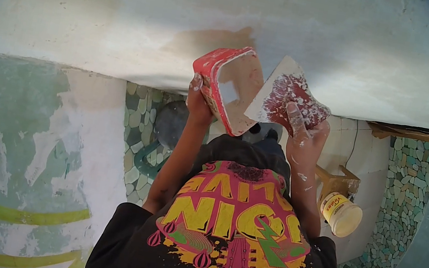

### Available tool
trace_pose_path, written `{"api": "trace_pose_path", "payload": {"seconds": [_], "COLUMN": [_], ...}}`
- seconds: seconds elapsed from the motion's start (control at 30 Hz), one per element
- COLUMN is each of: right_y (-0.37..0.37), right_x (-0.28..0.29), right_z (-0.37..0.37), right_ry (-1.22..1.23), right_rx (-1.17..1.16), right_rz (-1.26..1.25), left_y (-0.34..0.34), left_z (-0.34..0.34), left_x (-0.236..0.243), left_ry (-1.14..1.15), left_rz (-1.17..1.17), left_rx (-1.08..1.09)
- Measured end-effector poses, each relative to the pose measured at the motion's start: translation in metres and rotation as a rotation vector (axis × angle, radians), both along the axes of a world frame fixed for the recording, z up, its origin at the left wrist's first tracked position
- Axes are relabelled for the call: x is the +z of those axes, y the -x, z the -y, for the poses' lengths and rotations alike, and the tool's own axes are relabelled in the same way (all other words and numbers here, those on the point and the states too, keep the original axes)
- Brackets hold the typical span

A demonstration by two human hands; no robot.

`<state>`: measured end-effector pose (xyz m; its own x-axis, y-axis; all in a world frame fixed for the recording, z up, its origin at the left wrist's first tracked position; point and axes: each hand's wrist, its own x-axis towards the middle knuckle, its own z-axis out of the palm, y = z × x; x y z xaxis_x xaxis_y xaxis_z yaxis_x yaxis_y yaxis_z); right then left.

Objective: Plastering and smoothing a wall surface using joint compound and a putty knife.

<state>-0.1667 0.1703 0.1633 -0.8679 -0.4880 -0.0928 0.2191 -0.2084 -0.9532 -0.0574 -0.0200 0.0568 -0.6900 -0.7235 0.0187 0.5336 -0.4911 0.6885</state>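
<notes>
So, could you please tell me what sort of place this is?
Probably a building under renovation: the green wall has white patches, the left hand holds a red-rimmed tub, and the right hand a white-smeared spreader.

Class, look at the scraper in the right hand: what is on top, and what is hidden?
The right hand has its thumb on the scraper, and white smears cover part of its dark red surface. Its underside faces away, so anything there cannot be seen.
</notes>
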Motion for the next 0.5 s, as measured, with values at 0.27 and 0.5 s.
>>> {"api": "trace_pose_path", "payload": {"seconds": [0.27, 0.5], "right_y": [-0.026, -0.029], "right_x": [0.003, 0.009], "right_z": [0.014, 0.025], "right_ry": [-0.271, -0.419], "right_rx": [0.198, 0.357], "right_rz": [-0.636, -0.853], "left_y": [-0.018, -0.036], "left_z": [0.004, 0.021], "left_x": [-0.068, -0.119], "left_ry": [-0.202, -0.268], "left_rz": [-0.336, -0.105], "left_rx": [-0.089, -0.06]}}
